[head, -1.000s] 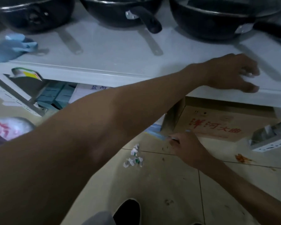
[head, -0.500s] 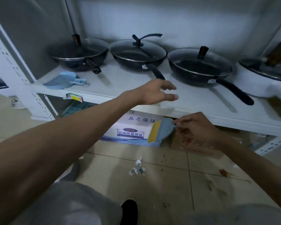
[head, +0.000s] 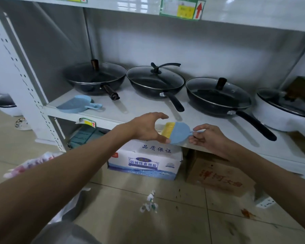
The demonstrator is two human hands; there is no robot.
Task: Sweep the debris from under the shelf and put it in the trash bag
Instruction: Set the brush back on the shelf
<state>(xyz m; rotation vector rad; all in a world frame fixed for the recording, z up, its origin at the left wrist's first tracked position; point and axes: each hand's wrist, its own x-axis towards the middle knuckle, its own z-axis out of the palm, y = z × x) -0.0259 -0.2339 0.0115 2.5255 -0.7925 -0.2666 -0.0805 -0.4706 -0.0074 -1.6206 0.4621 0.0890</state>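
Observation:
My right hand (head: 207,138) pinches the thin handle of a small blue brush (head: 179,132) with yellow bristles, held in the air in front of the shelf edge (head: 218,148). My left hand (head: 146,127) is spread just left of the brush, its thumb touching the lower edge of the brush head. A blue dustpan (head: 77,105) lies on the shelf at the left. A small heap of white paper scraps (head: 149,202) sits on the tiled floor in front of the shelf. A white and pink plastic bag (head: 33,164) lies on the floor at the left.
Three lidded black pans (head: 155,81) and a white pot (head: 282,110) stand on the shelf. Under it are a white and blue carton (head: 144,164), a brown cardboard box (head: 222,175) and green packs (head: 84,136). An orange stain (head: 246,213) marks the floor at the right.
The view has risen from floor level to above the shelf. My right hand lifted the brush from under the shelf to shelf height, and my left hand left the shelf and came beside it.

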